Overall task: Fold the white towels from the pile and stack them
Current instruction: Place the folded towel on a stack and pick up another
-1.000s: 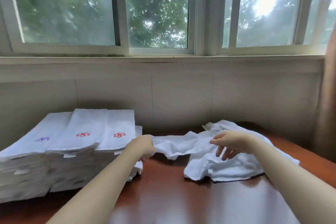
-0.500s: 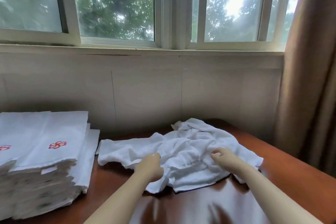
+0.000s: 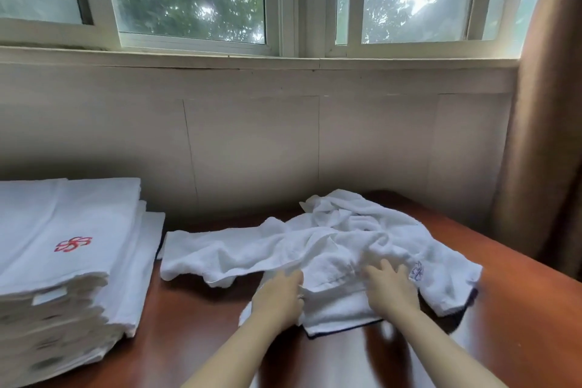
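Observation:
A crumpled pile of white towels point(image 3: 330, 242) lies on the brown table point(image 3: 195, 334), one corner trailing left toward the stack. A blue emblem point(image 3: 417, 271) shows on its right side and a dark hem runs along its near edge. My left hand point(image 3: 278, 299) rests on the pile's near left edge, fingers stretched forward over the cloth. My right hand point(image 3: 390, 288) lies flat on the pile beside the emblem, fingers spread. The tall stack of folded white towels point(image 3: 63, 261), with a red emblem point(image 3: 74, 244) on top, stands at the left.
A pale wall and a window sill point(image 3: 283, 63) run behind the table. A brown curtain point(image 3: 551, 135) hangs at the right, close to the table's far right corner. Bare tabletop shows between the stack and the pile and in front of my arms.
My left hand let go of the towel corner it was pulling left. Both hands came down onto the pile's near part, and their fingers now lie stretched out instead of curled.

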`<state>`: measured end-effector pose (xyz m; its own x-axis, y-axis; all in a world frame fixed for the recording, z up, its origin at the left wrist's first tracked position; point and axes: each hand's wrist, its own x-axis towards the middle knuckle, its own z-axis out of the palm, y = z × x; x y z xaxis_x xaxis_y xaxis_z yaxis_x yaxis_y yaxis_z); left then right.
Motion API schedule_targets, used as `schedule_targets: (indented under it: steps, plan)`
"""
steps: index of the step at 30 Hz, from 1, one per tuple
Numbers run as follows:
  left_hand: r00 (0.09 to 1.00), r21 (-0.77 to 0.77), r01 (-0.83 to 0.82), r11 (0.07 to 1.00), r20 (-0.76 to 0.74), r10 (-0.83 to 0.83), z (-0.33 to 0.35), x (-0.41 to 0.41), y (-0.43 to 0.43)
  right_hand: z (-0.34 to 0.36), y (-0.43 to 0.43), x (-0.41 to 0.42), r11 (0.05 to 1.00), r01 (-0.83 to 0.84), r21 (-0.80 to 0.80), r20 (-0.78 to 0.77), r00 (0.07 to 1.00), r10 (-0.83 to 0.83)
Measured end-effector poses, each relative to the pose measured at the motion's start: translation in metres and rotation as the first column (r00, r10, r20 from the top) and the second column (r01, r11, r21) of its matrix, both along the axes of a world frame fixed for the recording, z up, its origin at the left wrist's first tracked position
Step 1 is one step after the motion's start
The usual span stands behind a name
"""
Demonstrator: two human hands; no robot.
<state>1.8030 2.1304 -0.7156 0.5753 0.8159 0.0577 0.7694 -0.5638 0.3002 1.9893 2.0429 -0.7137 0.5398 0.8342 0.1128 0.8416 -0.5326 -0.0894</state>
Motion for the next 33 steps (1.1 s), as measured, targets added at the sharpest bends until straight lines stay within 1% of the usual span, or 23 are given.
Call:
schedule_targets:
  steps: [3, 6, 9, 12, 14, 16, 18, 20, 22, 24, 27, 29, 30, 32, 33]
  plan:
    - [1.0, -0.056, 0.007, 0.998, 0.023, -0.006, 0.006, -0.006, -0.009, -0.003, 0.001, -0.002, 0.998, 0.063, 0.012, 0.054, 0.997, -0.064]
    - [0.999, -0.156, -0.019, 0.988, 0.039, 0.025, 0.009, -0.025, -0.014, -0.004, 0.004, -0.012, 0.996, 0.083, 0.028, 0.057, 0.995, -0.084]
    - [0.997, -0.197, -0.024, 0.98, 0.071, 0.039, 0.015, -0.052, -0.015, 0.001, 0.008, -0.029, 0.999, 0.04, 0.035, 0.0, 0.999, -0.04]
    - [0.989, -0.225, 0.006, 0.974, 0.143, 0.027, 0.02, -0.073, -0.013, 0.01, 0.002, -0.043, 1.0, 0.007, 0.029, -0.059, 0.998, -0.006]
    - [0.982, -0.255, 0.019, 0.967, 0.188, 0.03, 0.027, -0.083, -0.015, 0.018, -0.007, -0.048, 1.0, -0.018, 0.025, -0.125, 0.992, 0.021]
    - [0.978, -0.281, 0.028, 0.959, 0.205, 0.031, 0.037, -0.09, -0.021, 0.027, -0.015, -0.053, 0.995, -0.097, 0.028, -0.227, 0.969, 0.101]
    - [0.974, -0.326, 0.039, 0.945, 0.223, 0.037, 0.048, -0.093, -0.031, 0.037, -0.024, -0.063, 0.977, -0.212, 0.024, -0.335, 0.919, 0.208]
    - [0.97, -0.365, 0.057, 0.929, 0.241, 0.035, 0.058, -0.095, -0.042, 0.046, -0.032, -0.076, 0.945, -0.327, 0.033, -0.397, 0.863, 0.312]
    - [0.968, -0.378, 0.076, 0.923, 0.252, 0.024, 0.069, -0.096, -0.053, 0.057, -0.038, -0.091, 0.909, -0.414, 0.039, -0.39, 0.832, 0.396]
    - [0.966, -0.362, 0.086, 0.928, 0.257, 0.011, 0.081, -0.096, -0.062, 0.07, -0.042, -0.104, 0.892, -0.451, 0.038, -0.342, 0.832, 0.436]
    - [0.975, -0.249, 0.088, 0.965, 0.22, -0.032, 0.097, -0.095, -0.072, 0.088, -0.05, -0.117, 0.9, -0.428, 0.088, -0.294, 0.852, 0.434]
    - [0.967, -0.23, 0.104, 0.968, 0.252, -0.044, 0.107, -0.095, -0.077, 0.1, -0.056, -0.119, 0.908, -0.389, 0.155, -0.305, 0.855, 0.419]
    - [0.959, -0.232, 0.113, 0.966, 0.281, -0.045, 0.111, -0.095, -0.079, 0.104, -0.058, -0.117, 0.911, -0.356, 0.211, -0.347, 0.843, 0.41]
    - [0.935, -0.248, 0.114, 0.962, 0.355, -0.019, 0.119, -0.097, -0.083, 0.112, -0.062, -0.114, 0.907, -0.271, 0.321, -0.485, 0.776, 0.404]
    - [0.908, -0.275, 0.114, 0.955, 0.419, 0.013, 0.124, -0.098, -0.084, 0.117, -0.065, -0.114, 0.909, -0.234, 0.344, -0.539, 0.744, 0.396]
